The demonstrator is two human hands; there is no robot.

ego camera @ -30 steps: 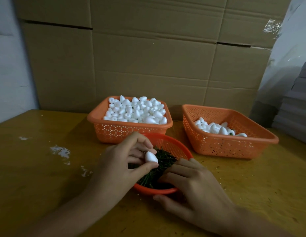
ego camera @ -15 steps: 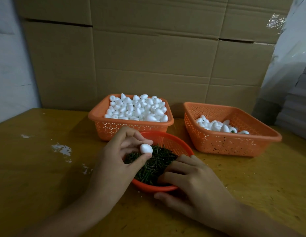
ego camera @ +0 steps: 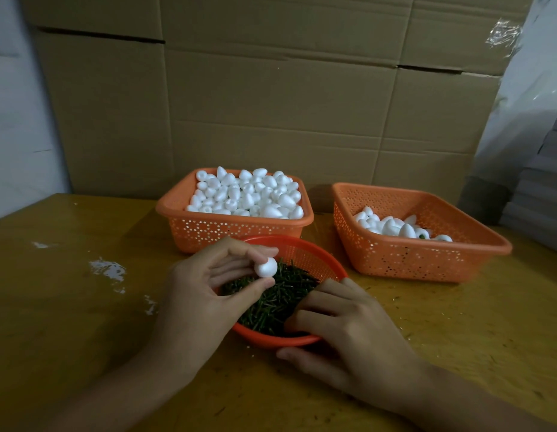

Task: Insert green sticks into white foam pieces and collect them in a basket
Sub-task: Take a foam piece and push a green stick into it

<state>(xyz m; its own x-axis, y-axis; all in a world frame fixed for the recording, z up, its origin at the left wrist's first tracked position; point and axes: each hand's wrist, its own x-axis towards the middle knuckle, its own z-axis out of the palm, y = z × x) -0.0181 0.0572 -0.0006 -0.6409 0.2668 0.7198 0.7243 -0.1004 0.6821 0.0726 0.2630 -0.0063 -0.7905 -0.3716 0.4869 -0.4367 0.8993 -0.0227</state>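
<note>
the left hand (ego camera: pixel 196 294) is pinching a small white egg-shaped foam piece (ego camera: pixel 266 267) between thumb and fingertips, holding it just above the round orange mesh bowl (ego camera: pixel 305 254), likely so one of the short green sticks (ego camera: pixel 277 297) can go in with little travel. the right hand (ego camera: pixel 348 332) is curling its fingers into that pile, thumb lying outside the rim; whether it is gripping a stick cannot be told. the full orange plastic basket (ego camera: pixel 233 227) of bare foam is sitting just behind within reach, and the sparser orange basket (ego camera: pixel 411 260) on the right is seemingly taking finished pieces.
</note>
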